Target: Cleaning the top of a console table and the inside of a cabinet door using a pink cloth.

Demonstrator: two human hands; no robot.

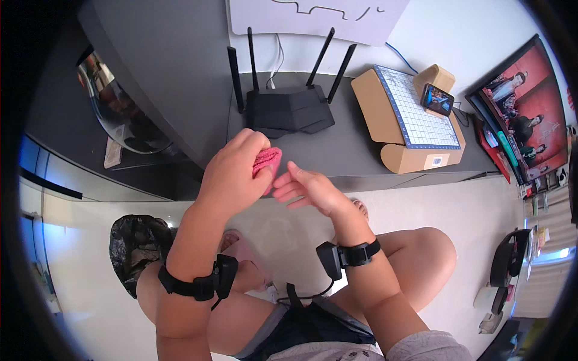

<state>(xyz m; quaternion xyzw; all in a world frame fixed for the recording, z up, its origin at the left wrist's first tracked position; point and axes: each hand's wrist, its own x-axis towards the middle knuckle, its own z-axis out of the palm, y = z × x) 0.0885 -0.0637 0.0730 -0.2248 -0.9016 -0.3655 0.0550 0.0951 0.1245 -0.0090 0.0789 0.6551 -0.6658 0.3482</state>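
Note:
A folded pink cloth is gripped in my left hand, above the front edge of the grey cabinet top. Just to its right, my right hand has its fingers apart and pointing towards the cloth; whether the fingertips touch it I cannot tell. Beyond both hands, a black router with upright antennas stands on the cabinet top. Black straps with small black devices are worn on both forearms.
An open cardboard box lies right of the router, bearing a gridded board and a phone on a stand. A television stands farther right. A black plastic bag sits on the floor at left. A whiteboard is behind the router.

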